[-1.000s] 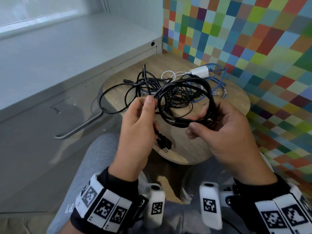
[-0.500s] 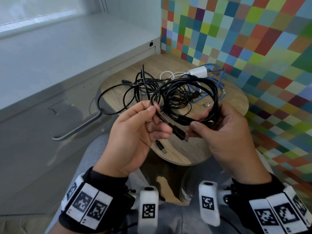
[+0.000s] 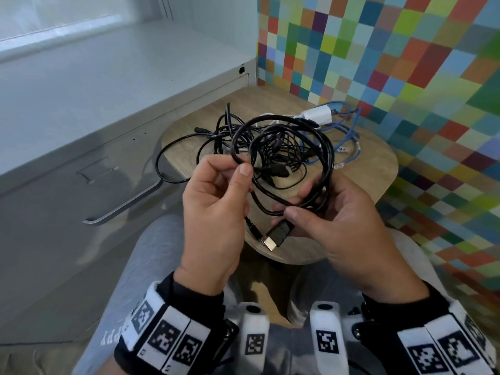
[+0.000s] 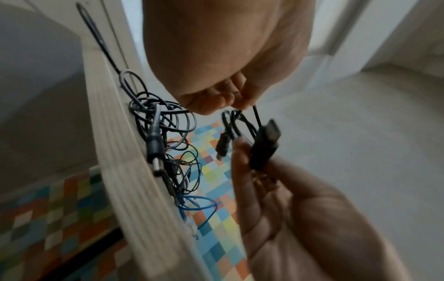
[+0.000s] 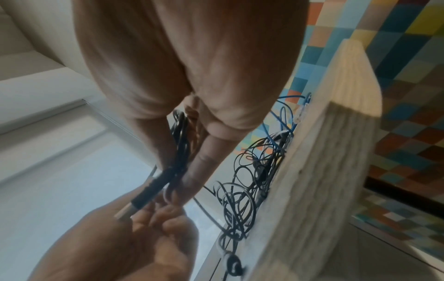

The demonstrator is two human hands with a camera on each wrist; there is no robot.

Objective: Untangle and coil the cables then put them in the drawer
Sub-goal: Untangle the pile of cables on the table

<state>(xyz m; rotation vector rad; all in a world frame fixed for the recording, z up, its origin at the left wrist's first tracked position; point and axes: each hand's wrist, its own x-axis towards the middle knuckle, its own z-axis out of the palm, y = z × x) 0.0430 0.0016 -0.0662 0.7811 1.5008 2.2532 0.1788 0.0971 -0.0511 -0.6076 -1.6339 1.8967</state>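
Above the near edge of the small round wooden tabletop (image 3: 373,169), a person winds a black cable (image 3: 281,161) into a coil held clear of the surface. The right hand (image 3: 343,220) has its fingers (image 3: 296,213) curled round the gathered loops at the bottom of the coil, with the flat-ended plug (image 3: 278,235) hanging just below the thumb. The left hand (image 3: 216,209) pinches a single strand between thumb and forefinger at the coil's left side. A second, thinner plug (image 3: 254,231) dangles between the two hands; whether it belongs to the same cable cannot be told.

At the middle of the tabletop lies the rest of the tangle of black cables (image 3: 224,133), with a blue cable (image 3: 349,131) and a white adapter (image 3: 318,116) toward the far right edge. The drawer (image 3: 89,185), with its long metal handle (image 3: 127,204), stands shut beside the tabletop's left edge.

Judged from this, the coil is nearly wound. The work would go best with each new loop laid the same width as the others, the right hand's hold kept firm so the loops do not spring apart, and the loose end tucked round the bundle before it goes to the drawer.
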